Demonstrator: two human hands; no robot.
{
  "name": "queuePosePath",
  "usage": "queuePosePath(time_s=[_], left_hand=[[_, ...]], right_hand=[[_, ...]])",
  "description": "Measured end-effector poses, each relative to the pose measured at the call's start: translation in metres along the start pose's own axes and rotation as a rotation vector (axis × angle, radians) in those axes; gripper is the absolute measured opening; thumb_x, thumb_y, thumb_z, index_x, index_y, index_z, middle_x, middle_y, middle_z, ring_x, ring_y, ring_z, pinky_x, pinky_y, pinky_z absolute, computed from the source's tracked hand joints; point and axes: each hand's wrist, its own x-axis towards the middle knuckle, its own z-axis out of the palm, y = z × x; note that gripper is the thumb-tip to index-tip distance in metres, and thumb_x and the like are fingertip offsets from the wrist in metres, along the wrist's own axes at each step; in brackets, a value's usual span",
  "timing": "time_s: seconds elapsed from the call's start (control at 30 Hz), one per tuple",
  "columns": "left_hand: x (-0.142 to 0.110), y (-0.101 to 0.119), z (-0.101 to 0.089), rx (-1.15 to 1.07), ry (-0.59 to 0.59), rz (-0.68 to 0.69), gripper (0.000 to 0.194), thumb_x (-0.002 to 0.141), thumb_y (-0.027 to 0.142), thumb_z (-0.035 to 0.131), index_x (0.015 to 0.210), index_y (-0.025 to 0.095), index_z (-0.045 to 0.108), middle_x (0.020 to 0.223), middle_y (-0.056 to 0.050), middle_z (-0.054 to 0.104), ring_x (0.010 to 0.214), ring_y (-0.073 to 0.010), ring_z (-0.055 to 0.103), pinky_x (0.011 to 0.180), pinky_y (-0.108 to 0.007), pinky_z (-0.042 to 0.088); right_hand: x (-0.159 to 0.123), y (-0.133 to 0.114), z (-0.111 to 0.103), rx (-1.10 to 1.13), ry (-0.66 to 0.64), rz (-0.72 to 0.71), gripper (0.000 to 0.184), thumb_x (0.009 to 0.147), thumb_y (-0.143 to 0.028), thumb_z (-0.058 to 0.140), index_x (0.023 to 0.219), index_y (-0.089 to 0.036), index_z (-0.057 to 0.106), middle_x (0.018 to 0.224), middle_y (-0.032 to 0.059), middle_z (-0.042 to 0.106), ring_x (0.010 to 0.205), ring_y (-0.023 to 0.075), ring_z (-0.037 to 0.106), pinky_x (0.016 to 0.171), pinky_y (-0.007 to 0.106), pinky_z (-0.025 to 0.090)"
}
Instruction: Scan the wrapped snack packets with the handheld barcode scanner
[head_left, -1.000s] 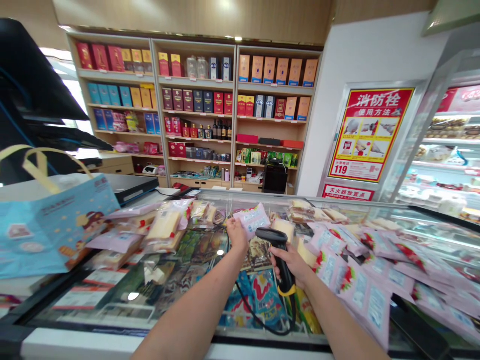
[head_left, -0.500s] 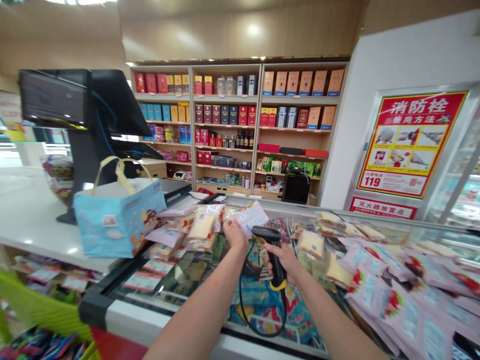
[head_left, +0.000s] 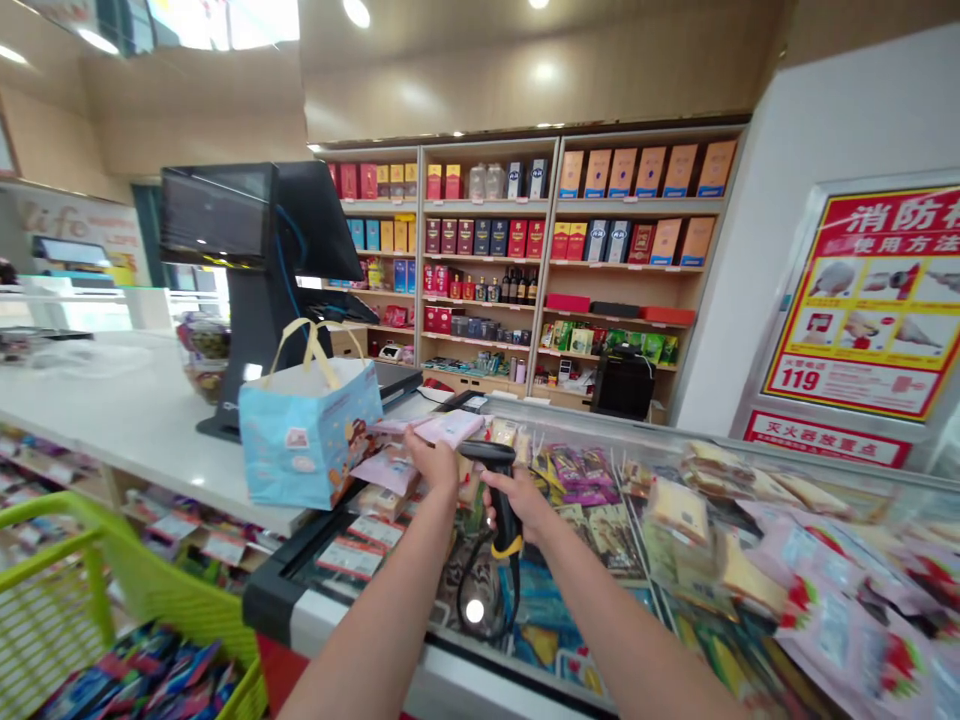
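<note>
packet of pale pink film is pinched at its near edge by the left hand, held nearly flat above a glass-topped display freezer, just beside the nose of a black corded barcode scanner. the right hand is clenched round the scanner's handle, its head tipped toward the packet, with the cord hanging slack below. whether a barcode faces the scanner cannot be told from this view. a pinch this close to the edge seems good: it keeps the film taut and the fingers off its face. sandwich packets and strawberry-printed pink sachets lie to the right, a blue paper gift bag stands on the white counter at left, and a green shopping basket sits below.
</note>
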Motion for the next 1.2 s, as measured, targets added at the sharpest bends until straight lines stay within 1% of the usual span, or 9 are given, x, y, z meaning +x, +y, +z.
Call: queuePosePath(time_s=[0.07, 0.17, 0.43, 0.57, 0.67, 0.73, 0.83, 1.0, 1.2], left_hand=[[-0.007, -0.001, -0.006, 0.141, -0.021, 0.153, 0.046, 0.065, 0.004, 0.053, 0.109, 0.017, 0.059, 0.14, -0.015, 0.05, 0.14, -0.0277, 0.038, 0.119, -0.04, 0.026], [-0.014, -0.004, -0.009, 0.253, -0.106, 0.298, 0.041, 0.071, 0.006, 0.05, 0.109, 0.018, 0.063, 0.142, -0.014, 0.049, 0.139, -0.0284, 0.04, 0.119, -0.044, 0.026], [-0.035, -0.011, 0.013, 0.231, -0.266, 0.41, 0.032, 0.079, 0.015, 0.05, 0.107, 0.017, 0.064, 0.13, -0.015, 0.057, 0.128, -0.0258, 0.051, 0.109, -0.041, 0.041], [-0.074, -0.011, 0.039, 0.234, -0.581, 0.298, 0.029, 0.078, 0.016, 0.053, 0.105, 0.017, 0.065, 0.112, -0.011, 0.067, 0.1, -0.0224, 0.065, 0.089, -0.038, 0.053], [-0.115, -0.005, 0.064, 0.42, -0.894, 0.193, 0.019, 0.075, 0.016, 0.059, 0.092, 0.015, 0.068, 0.088, -0.008, 0.071, 0.08, -0.02, 0.067, 0.079, -0.034, 0.052], [-0.146, 0.001, 0.082, 0.604, -1.084, 0.163, 0.008, 0.074, 0.016, 0.062, 0.077, 0.014, 0.069, 0.076, -0.008, 0.07, 0.076, -0.0207, 0.067, 0.077, -0.032, 0.051], [-0.191, 0.014, 0.107, 0.837, -1.26, 0.186, 0.016, 0.079, 0.018, 0.058, 0.073, 0.013, 0.071, 0.078, -0.013, 0.071, 0.082, -0.0232, 0.068, 0.078, -0.032, 0.049], [-0.254, 0.028, 0.136, 1.014, -1.248, 0.218, 0.034, 0.086, 0.028, 0.054, 0.109, 0.009, 0.07, 0.121, -0.023, 0.065, 0.115, -0.0292, 0.061, 0.093, -0.034, 0.046], [-0.287, 0.028, 0.15, 1.114, -1.169, 0.189, 0.043, 0.085, 0.038, 0.056, 0.118, 0.012, 0.066, 0.135, -0.022, 0.057, 0.129, -0.0342, 0.049, 0.102, -0.047, 0.041]], right_hand=[[0.002, 0.002, 0.0, -0.01, -0.003, 0.007, 0.042, 0.06, -0.049, 0.077, 0.074, -0.018, 0.052, 0.048, -0.0059, 0.056, 0.037, 0.0089, 0.049, 0.037, 0.022, 0.043], [0.001, 0.003, -0.006, -0.012, -0.01, 0.018, 0.043, 0.059, -0.048, 0.078, 0.075, -0.019, 0.052, 0.049, -0.0058, 0.057, 0.038, 0.0094, 0.051, 0.038, 0.023, 0.045], [-0.023, -0.011, -0.053, 0.019, 0.115, -0.002, 0.037, 0.064, -0.045, 0.077, 0.074, -0.018, 0.054, 0.049, -0.005, 0.057, 0.037, 0.0094, 0.05, 0.038, 0.023, 0.044], [-0.043, -0.016, -0.089, 0.014, 0.205, -0.033, 0.039, 0.06, -0.049, 0.076, 0.069, -0.017, 0.055, 0.047, -0.0047, 0.055, 0.035, 0.009, 0.049, 0.037, 0.023, 0.043], [-0.062, -0.019, -0.116, 0.023, 0.263, -0.079, 0.042, 0.059, -0.052, 0.077, 0.067, -0.017, 0.055, 0.047, -0.0048, 0.055, 0.035, 0.009, 0.048, 0.037, 0.023, 0.043], [-0.076, -0.02, -0.134, 0.013, 0.286, -0.111, 0.043, 0.06, -0.052, 0.078, 0.069, -0.017, 0.055, 0.048, -0.0049, 0.055, 0.036, 0.0089, 0.049, 0.038, 0.023, 0.044], [-0.098, -0.021, -0.161, -0.002, 0.344, -0.136, 0.042, 0.06, -0.049, 0.08, 0.072, -0.017, 0.055, 0.049, -0.0051, 0.056, 0.037, 0.0084, 0.049, 0.038, 0.022, 0.043], [-0.131, -0.021, -0.202, 0.026, 0.449, -0.148, 0.044, 0.058, -0.046, 0.083, 0.078, -0.017, 0.056, 0.053, -0.0062, 0.056, 0.038, 0.0079, 0.048, 0.037, 0.021, 0.041], [-0.15, -0.023, -0.225, 0.038, 0.53, -0.159, 0.043, 0.058, -0.048, 0.082, 0.072, -0.018, 0.054, 0.051, -0.0057, 0.055, 0.038, 0.0076, 0.047, 0.037, 0.021, 0.043]])
